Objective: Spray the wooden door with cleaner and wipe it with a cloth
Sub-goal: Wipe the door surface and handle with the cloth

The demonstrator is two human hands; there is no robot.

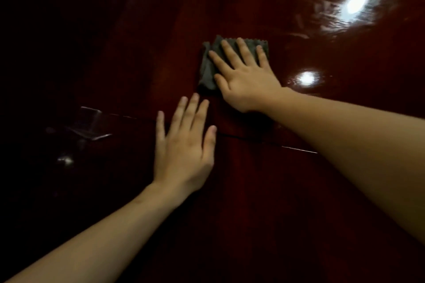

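The door (253, 190) is dark red-brown wood, glossy — bright glare shows upper right, and a thin groove crosses it. The grey cloth (208, 69), creased with a zigzag top edge, lies flat against it.

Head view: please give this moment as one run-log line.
step: wipe | right hand: flat on cloth | left hand: flat on door

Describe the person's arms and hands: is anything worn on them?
Nothing worn shows. The left hand and right hand are bare: no gloves, rings or watch. The left forearm and right forearm show no sleeve up to the picture's edge.
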